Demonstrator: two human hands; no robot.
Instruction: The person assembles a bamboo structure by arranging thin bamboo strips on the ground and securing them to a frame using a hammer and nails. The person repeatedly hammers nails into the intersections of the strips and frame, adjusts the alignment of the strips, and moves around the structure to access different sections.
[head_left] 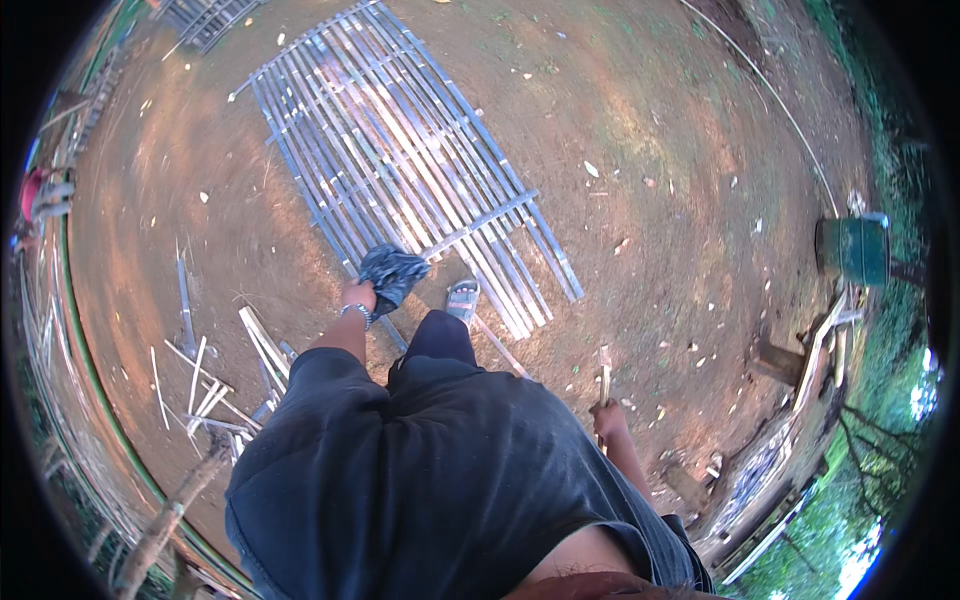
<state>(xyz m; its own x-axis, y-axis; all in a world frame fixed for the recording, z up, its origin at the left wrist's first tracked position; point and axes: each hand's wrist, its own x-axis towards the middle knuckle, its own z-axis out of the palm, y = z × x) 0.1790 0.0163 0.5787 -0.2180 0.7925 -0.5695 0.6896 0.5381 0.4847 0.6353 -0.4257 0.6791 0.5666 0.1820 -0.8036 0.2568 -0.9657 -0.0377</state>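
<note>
My left hand [358, 294], with a wristband on the wrist, is closed on a crumpled dark plastic bag [394, 272]. The bag hangs by the near end of a slatted bamboo panel [385, 140] lying on the bare ground ahead of me. Low on my right side, my right hand [608, 418] is wrapped around a short light-coloured wooden stick [605, 372], its upper end jutting past the fingers. What the stick's lower end looks like is hidden by my hand and body. My sandalled foot [462, 300] stands close to the panel's near crosspiece [480, 224].
Loose cut bamboo strips [210, 390] are scattered on the ground at left. A second slatted panel [210, 18] lies far left. A green drum [853, 250] stands at right near wooden planks [820, 350]. Another person [45, 195] is at the far left edge.
</note>
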